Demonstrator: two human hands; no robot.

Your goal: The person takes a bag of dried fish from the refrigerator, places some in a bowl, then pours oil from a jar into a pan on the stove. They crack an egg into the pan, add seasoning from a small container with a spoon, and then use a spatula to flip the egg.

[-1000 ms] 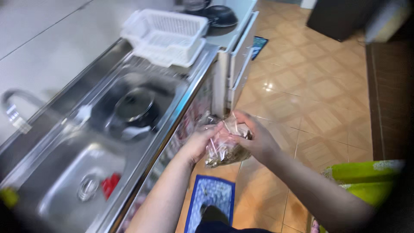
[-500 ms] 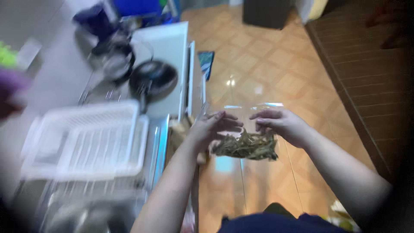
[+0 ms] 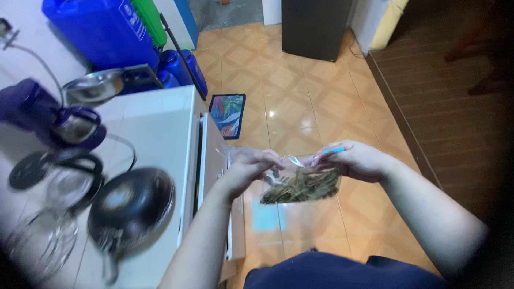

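Observation:
A small clear plastic bag (image 3: 300, 187) with dried green-brown leaves in its bottom hangs in front of me over the tiled floor. My left hand (image 3: 249, 166) pinches the bag's top left edge. My right hand (image 3: 356, 159) pinches the top right edge, fingers curled over the rim. The bag's mouth lies between the two hands; whether it is sealed I cannot tell.
A white counter (image 3: 155, 128) stands at my left with a black kettle (image 3: 131, 208), a glass jug (image 3: 59, 192) and a purple appliance (image 3: 48, 120). Behind it are a blue jerrycan (image 3: 96, 32) and blue bottles (image 3: 179, 67). A colourful mat (image 3: 227, 113) lies on the orange tiles. A dark cabinet (image 3: 316, 27) stands far back.
My view has swung from the sink and dish rack along the counter to its kettle end. Both hands kept hold of the bag and now hold it by its top edge.

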